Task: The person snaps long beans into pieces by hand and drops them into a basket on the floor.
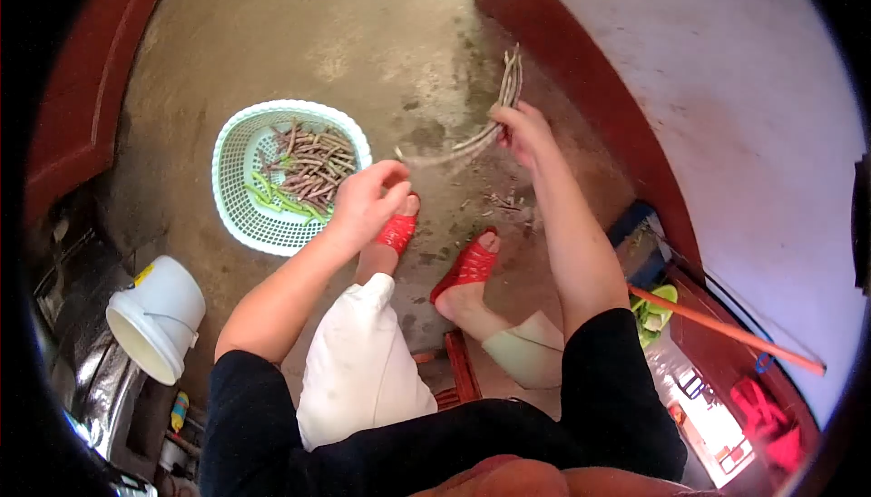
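Long beans [510, 88] in a thin bunch are gripped in my right hand [524, 134]. Some point upward, while others curve down to the left and look blurred. Near their lower left end is my left hand [370, 196], its fingers curled together; whatever they may hold is hidden. That hand is at the right side of a pale green plastic basket [238, 216] on the floor. Inside lie many short brownish-purple bean pieces [318, 163] and a few green ones [277, 197].
Bean scraps [508, 202] litter the concrete floor [363, 34] near my red sandals [474, 264]. A tilted white bucket [159, 315] is at the left. On the right are a white wall [726, 88] with a dark red base, and an orange pole [726, 326].
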{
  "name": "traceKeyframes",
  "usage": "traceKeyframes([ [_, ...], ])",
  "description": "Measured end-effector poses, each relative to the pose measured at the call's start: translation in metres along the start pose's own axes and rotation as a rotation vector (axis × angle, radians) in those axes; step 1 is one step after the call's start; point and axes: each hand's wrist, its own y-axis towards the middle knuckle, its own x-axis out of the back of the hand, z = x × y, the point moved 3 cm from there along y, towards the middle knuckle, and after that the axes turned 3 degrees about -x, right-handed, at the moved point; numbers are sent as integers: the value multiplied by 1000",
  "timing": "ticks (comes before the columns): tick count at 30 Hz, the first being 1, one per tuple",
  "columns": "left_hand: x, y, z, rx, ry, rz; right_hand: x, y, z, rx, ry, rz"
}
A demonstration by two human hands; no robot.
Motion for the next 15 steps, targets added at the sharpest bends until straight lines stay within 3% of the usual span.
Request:
traceKeyframes([
  [1, 1, -3, -7, -13, -81, -10, 10, -23, 0, -3, 174, 34],
  [5, 4, -16, -36, -89, -257, -59, 37, -124, 13, 181, 305, 41],
  [8, 5, -31, -91, -79, -370, 97, 49, -189, 27, 303, 377, -7],
  [15, -31, -92, -242, -511, 241, 330, 43, -343, 67, 682, 55, -128],
])
